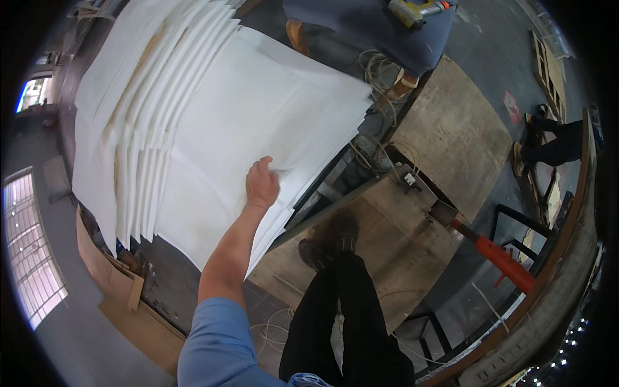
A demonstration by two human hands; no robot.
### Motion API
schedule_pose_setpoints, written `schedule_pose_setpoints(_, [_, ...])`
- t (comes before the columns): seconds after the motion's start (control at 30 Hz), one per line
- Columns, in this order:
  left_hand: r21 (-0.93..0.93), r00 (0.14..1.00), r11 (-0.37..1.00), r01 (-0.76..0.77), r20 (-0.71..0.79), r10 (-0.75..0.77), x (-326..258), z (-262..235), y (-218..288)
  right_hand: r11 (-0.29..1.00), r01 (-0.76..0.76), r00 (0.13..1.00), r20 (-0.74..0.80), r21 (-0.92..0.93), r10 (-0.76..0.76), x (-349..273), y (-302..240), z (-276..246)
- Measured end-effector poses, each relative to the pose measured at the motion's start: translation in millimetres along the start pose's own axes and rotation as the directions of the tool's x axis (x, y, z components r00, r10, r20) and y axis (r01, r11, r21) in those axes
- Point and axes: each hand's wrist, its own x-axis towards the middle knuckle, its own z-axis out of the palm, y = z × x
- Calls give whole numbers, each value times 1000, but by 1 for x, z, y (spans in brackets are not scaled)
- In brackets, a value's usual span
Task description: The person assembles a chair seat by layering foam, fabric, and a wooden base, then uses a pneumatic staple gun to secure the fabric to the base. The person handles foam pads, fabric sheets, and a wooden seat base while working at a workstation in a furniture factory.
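My left hand [262, 186] rests on a large white sheet [238, 122] near its right edge, palm down. The fingers are slightly bent and apart, with nothing gripped that I can see. That sheet is the top one of several layered white sheets, whose edges show along the right side. Left of my hand, more white sheets [138, 148] lie in a fanned row of overlapping folds. My right hand is out of view.
I stand on a brown wooden board [380, 226], another board [451, 135] beyond it. A coiled hose [380, 68] lies beside the sheets. A yellow power tool [412, 13] sits on dark blue padding [380, 29]. A red bar [503, 261] and another person's legs [554, 145] are at right.
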Motion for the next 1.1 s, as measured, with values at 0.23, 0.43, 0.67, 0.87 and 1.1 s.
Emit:
schedule_pose_setpoints(0.23, [457, 985, 887, -65, 171, -15, 10, 29, 12, 1000, 24, 1000, -6, -5, -24, 4, 1, 1])
schedule_pose_setpoints(0.43, [560, 983, 808, -184, 126, 137, 15, 47, 5, 999, 31, 999, -9, -8, -31, 8, 0, 3])
schedule_pose_setpoints(0.67, [519, 995, 849, -102, 35, 99, 43, -3, 1, 998, 55, 998, -36, 16, -54, 12, 3, -1])
schedule_pose_setpoints(0.87, [424, 991, 898, -119, 102, 83, 79, -176, 41, 998, 61, 995, -80, 34, -58, 10, -2, -14])
schedule_pose_setpoints(1.1, [258, 1000, 966, -13, 0, 13, 56, -434, 107, 999, 4, 997, -81, 47, 0, 15, -12, -20])
